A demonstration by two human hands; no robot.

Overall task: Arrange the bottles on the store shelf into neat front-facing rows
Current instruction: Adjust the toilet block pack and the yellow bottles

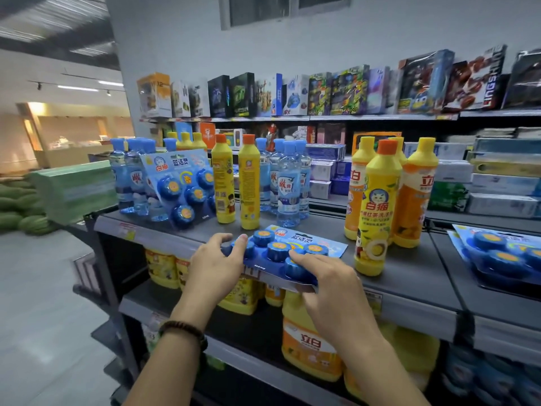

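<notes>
A blue blister pack of round cleaner blocks [281,250] lies flat at the front edge of the grey shelf [409,276]. My left hand [215,266] grips its left end and my right hand [325,281] grips its front right corner. Behind it stand two yellow bottles with orange caps [235,183]. Clear blue-capped bottles [288,183] cluster just right of those, and more blue-capped bottles [128,177] stand at the left. A group of yellow and orange detergent bottles [377,206] stands to the right. A second blister pack [183,189] leans upright against the left bottles.
Another blue blister pack [497,256] lies on the neighbouring shelf section at the right. Large yellow jugs [307,344] fill the shelf below. Boxed toys [322,92] line the top shelf. A green stack [76,189] and watermelons [17,209] sit off to the left.
</notes>
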